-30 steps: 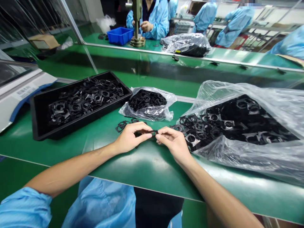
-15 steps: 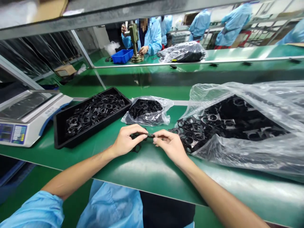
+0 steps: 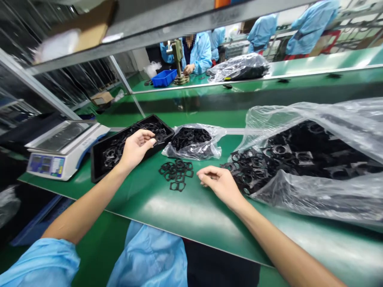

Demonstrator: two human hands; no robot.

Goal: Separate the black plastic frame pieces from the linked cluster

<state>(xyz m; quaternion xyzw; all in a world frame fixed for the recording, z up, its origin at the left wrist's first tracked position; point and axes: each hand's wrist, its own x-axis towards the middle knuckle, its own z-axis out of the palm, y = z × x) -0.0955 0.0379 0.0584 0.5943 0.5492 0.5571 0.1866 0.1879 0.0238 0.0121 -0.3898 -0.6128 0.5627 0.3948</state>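
Note:
My left hand (image 3: 136, 147) is raised over the black tray (image 3: 92, 161), its fingers curved and the thumb a little apart; I see nothing held in it. Heaped in that tray are black plastic ring-shaped frames (image 3: 112, 153). Low over the green table, my right hand (image 3: 220, 181) has thumb and fingertips drawn together, and no part shows between them. Between the hands lies a small loose pile of flat black frames (image 3: 176, 171). Right of my right hand, more black frames (image 3: 251, 163) spill from a large clear plastic bag (image 3: 299, 195).
A smaller clear bag of black parts (image 3: 194, 139) sits behind the loose pile. At the left stands a white weighing scale (image 3: 64, 151). A metal shelf beam (image 3: 167, 34) crosses overhead. Across the bench, a co-worker in blue (image 3: 200, 52) sits at a hand press (image 3: 178, 59) beside a blue bin (image 3: 164, 78).
My hands have come apart. The left moved up and left from the black part to over the tray; the right stays near its place. The loose pile between them is now uncovered. The view shifted slightly.

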